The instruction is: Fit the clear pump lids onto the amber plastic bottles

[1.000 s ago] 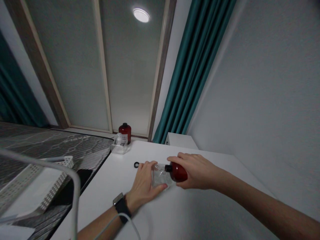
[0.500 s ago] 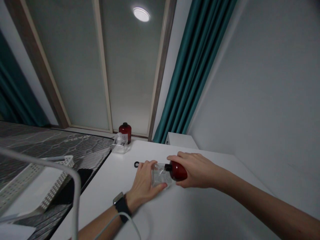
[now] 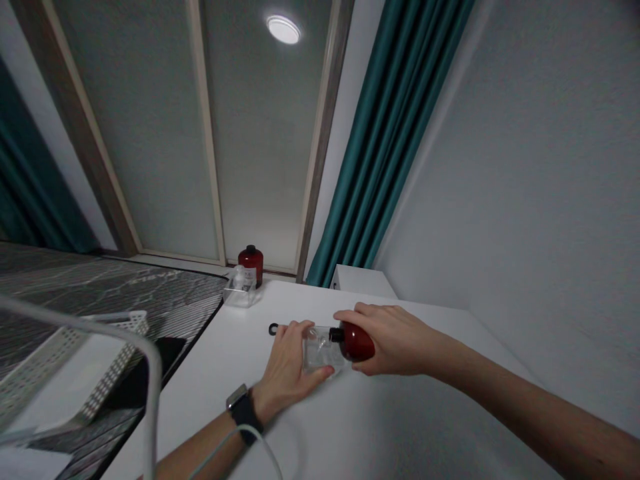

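Note:
My right hand (image 3: 390, 339) is wrapped around a dark red bottle (image 3: 357, 343), tipped on its side with its black neck pointing left. The neck lies over a clear plastic container (image 3: 319, 350). My left hand (image 3: 293, 363), with a watch on the wrist, grips that container from its left side, thumb at the near edge and fingers at the far edge. Whether anything flows from the bottle I cannot tell. A small black ring (image 3: 273, 329) lies on the white table (image 3: 400, 427), just beyond my left fingers.
Another dark red bottle (image 3: 254, 259) stands upright at the table's far left corner, behind a clear box (image 3: 237, 297) holding a whitish item. Left of the table is a white perforated basket (image 3: 95, 393). A pale curved tube (image 3: 154, 387) crosses the near left; a thin cable (image 3: 255, 432) passes the watch.

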The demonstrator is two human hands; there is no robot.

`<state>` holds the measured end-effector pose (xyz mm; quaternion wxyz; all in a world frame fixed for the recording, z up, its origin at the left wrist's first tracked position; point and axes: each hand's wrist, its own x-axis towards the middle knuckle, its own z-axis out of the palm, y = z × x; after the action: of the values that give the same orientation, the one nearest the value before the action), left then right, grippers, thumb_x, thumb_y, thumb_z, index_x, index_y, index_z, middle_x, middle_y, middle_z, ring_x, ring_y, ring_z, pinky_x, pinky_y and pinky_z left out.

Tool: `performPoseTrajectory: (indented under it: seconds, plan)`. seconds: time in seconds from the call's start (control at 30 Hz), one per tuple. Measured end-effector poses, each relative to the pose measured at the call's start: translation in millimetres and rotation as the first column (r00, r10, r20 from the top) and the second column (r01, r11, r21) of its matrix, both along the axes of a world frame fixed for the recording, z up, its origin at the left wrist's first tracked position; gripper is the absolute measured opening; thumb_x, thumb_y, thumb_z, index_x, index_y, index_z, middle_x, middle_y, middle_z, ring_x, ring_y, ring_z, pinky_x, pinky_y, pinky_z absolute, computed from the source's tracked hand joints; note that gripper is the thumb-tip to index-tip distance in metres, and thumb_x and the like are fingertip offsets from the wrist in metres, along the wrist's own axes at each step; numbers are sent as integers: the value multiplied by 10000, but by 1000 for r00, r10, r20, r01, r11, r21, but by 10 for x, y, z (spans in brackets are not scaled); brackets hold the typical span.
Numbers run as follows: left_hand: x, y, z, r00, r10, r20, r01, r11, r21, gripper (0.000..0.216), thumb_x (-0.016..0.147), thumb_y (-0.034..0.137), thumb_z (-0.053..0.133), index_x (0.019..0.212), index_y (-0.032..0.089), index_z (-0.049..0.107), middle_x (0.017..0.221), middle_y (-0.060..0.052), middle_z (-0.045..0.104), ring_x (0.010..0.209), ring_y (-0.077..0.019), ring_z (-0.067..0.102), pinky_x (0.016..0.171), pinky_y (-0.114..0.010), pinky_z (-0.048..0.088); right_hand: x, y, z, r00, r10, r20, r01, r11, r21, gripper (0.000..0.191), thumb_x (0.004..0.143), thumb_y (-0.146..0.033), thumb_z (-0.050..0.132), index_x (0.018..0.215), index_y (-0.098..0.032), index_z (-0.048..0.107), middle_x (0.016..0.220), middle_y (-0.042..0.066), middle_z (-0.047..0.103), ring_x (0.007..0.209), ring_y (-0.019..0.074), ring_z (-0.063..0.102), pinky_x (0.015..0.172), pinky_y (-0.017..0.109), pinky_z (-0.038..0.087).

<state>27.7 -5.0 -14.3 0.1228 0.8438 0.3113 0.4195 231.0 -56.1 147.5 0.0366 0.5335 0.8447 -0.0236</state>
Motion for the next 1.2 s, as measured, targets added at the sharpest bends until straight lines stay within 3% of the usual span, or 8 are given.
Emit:
performPoseTrajectory:
  seconds: [1.2]
  plan:
    - [2, 15, -10, 999, -7, 48, 5, 999, 54, 642, 835, 554, 620, 1257, 136, 377, 1017, -114, 584, 861, -286, 528, 773, -454, 427, -26, 9, 52, 1000, 9, 18, -9, 1000, -9, 656, 728, -440, 714, 1332, -303, 499, 1071, 72, 654, 894, 299, 669, 718, 374, 451]
